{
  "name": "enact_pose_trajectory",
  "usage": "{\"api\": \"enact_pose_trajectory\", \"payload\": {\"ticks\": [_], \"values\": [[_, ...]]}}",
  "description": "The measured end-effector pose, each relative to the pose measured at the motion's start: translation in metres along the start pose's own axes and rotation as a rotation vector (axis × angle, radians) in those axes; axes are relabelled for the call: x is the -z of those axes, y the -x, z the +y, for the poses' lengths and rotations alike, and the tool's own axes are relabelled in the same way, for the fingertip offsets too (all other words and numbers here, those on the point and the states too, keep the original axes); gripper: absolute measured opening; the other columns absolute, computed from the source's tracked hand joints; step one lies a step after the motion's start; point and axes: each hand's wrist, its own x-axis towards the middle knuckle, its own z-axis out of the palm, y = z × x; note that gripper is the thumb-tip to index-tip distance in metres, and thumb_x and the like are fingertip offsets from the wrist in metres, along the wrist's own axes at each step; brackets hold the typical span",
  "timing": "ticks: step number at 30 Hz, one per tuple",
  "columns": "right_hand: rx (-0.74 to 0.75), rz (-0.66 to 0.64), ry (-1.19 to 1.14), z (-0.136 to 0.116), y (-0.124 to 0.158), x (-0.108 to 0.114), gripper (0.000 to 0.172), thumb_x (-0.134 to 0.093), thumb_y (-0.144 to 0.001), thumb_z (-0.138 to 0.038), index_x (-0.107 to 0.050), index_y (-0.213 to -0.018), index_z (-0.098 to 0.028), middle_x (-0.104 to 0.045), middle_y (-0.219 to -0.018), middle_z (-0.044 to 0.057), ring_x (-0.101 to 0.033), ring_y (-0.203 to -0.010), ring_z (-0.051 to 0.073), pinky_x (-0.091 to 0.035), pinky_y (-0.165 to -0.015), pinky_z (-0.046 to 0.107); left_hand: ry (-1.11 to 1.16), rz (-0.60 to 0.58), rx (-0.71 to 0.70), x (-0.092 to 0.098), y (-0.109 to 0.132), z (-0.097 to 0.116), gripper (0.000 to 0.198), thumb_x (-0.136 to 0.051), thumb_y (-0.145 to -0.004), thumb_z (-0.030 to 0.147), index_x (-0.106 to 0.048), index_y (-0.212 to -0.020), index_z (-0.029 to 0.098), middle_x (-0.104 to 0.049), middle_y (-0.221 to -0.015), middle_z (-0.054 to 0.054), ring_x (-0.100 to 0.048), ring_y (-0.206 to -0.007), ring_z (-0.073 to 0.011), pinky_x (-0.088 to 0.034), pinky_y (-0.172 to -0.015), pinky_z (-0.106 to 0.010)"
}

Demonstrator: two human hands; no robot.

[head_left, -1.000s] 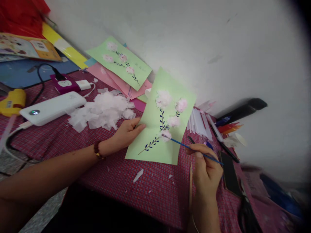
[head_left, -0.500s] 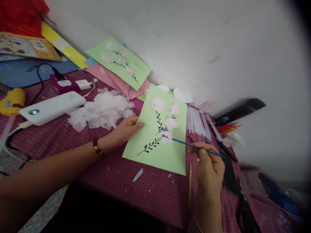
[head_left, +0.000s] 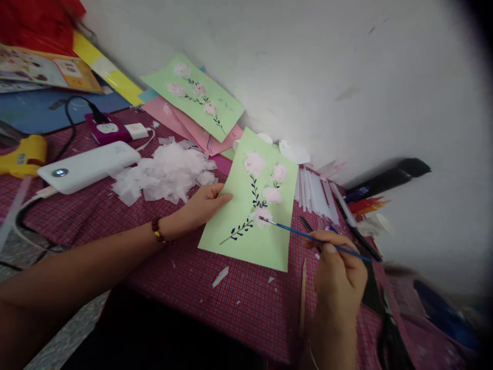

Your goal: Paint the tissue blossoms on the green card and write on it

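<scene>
A light green card [head_left: 265,241] with pink tissue flowers and a dark blue leafy stem lies on the red checked tablecloth [head_left: 185,277]. My left hand [head_left: 206,204] grips the card's left edge, thumb on top. My right hand [head_left: 339,272] is closed on a thin blue paintbrush [head_left: 308,235]. The brush tip touches the lowest pink flower [head_left: 262,215] on the card.
A heap of white tissue scraps [head_left: 165,172], a white power bank [head_left: 90,165], a purple plug and a yellow glue gun [head_left: 23,154] lie at left. Finished green and pink cards [head_left: 194,97] lean on the wall. White strips [head_left: 316,192], pens and scissors [head_left: 391,334] sit at right.
The green card, held tilted up a second ago, has been lowered flat onto the cloth. My right hand has shifted slightly right and down, brush tip staying at the lowest flower.
</scene>
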Motion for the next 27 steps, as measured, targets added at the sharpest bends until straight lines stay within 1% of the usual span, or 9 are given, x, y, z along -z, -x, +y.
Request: {"api": "enact_pose_trajectory", "payload": {"ticks": [2, 5, 9, 12, 14, 19, 23, 27], "values": [[0.016, -0.061, 0.064, -0.003, 0.003, -0.004, 0.016, -0.053, -0.087, -0.019, -0.069, -0.086, -0.019, -0.064, -0.078, 0.002, -0.059, -0.072, 0.016, -0.046, -0.068, 0.030, -0.019, 0.005, -0.005, 0.000, 0.000, 0.001, 0.026, -0.057, -0.086, 0.030, -0.063, -0.103, 0.011, -0.072, -0.077, -0.006, -0.065, -0.060, -0.0129, -0.051, -0.053, -0.022], [0.049, -0.148, 0.102, -0.003, 0.006, -0.007, 0.016, -0.052, -0.089, -0.021, -0.068, -0.090, -0.020, -0.065, -0.084, 0.002, -0.060, -0.076, 0.016, -0.047, -0.069, 0.030, -0.033, 0.005, -0.013, -0.001, 0.001, 0.001, 0.024, -0.057, -0.086, 0.029, -0.063, -0.101, 0.011, -0.072, -0.079, -0.006, -0.064, -0.060, -0.0123, -0.050, -0.052, -0.022], [0.077, -0.186, 0.180, 0.001, 0.007, -0.006, 0.016, -0.051, -0.090, -0.021, -0.067, -0.093, -0.020, -0.064, -0.084, 0.003, -0.059, -0.079, 0.017, -0.047, -0.070, 0.031, -0.037, 0.010, -0.018, -0.001, 0.001, 0.001, 0.022, -0.056, -0.086, 0.030, -0.062, -0.097, 0.011, -0.072, -0.079, -0.006, -0.064, -0.060, -0.0126, -0.050, -0.053, -0.022], [0.113, -0.167, 0.228, 0.002, 0.006, -0.004, 0.016, -0.052, -0.089, -0.022, -0.067, -0.093, -0.019, -0.064, -0.085, 0.004, -0.059, -0.081, 0.018, -0.047, -0.074, 0.034, -0.018, 0.001, -0.024, -0.001, 0.000, 0.001, 0.023, -0.056, -0.086, 0.029, -0.063, -0.100, 0.011, -0.072, -0.078, -0.006, -0.066, -0.062, -0.0134, -0.051, -0.054, -0.022], [0.107, -0.159, 0.230, 0.001, 0.005, -0.002, 0.016, -0.052, -0.089, -0.023, -0.067, -0.092, -0.019, -0.064, -0.084, 0.004, -0.060, -0.080, 0.018, -0.047, -0.074, 0.035, 0.012, -0.007, -0.019, -0.001, -0.001, 0.000, 0.025, -0.056, -0.086, 0.029, -0.062, -0.103, 0.011, -0.072, -0.077, -0.006, -0.067, -0.063, -0.0139, -0.052, -0.056, -0.023], [-0.009, -0.100, 0.182, 0.002, 0.000, 0.001, 0.017, -0.053, -0.088, -0.025, -0.068, -0.087, -0.018, -0.065, -0.077, 0.003, -0.060, -0.072, 0.017, -0.047, -0.068, 0.033, 0.090, -0.002, 0.025, 0.001, -0.001, 0.001, 0.025, -0.057, -0.086, 0.027, -0.062, -0.105, 0.011, -0.072, -0.075, -0.006, -0.067, -0.061, -0.0140, -0.052, -0.056, -0.023], [-0.072, -0.069, 0.105, 0.012, -0.005, 0.003, 0.017, -0.054, -0.086, -0.025, -0.069, -0.084, -0.017, -0.065, -0.075, 0.003, -0.060, -0.069, 0.017, -0.047, -0.067, 0.033, 0.135, 0.010, 0.077, 0.000, 0.002, 0.005, 0.026, -0.058, -0.086, 0.026, -0.062, -0.106, 0.010, -0.072, -0.075, -0.008, -0.067, -0.060, -0.0148, -0.052, -0.054, -0.024], [-0.127, -0.042, -0.005, 0.022, -0.006, 0.006, 0.015, -0.056, -0.085, -0.023, -0.069, -0.086, -0.017, -0.065, -0.076, 0.002, -0.060, -0.068, 0.015, -0.045, -0.067, 0.032, 0.168, 0.036, 0.136, -0.001, 0.002, 0.008, 0.026, -0.059, -0.085, 0.024, -0.062, -0.107, 0.010, -0.072, -0.074, -0.007, -0.066, -0.058, -0.0149, -0.053, -0.054, -0.025]]}}
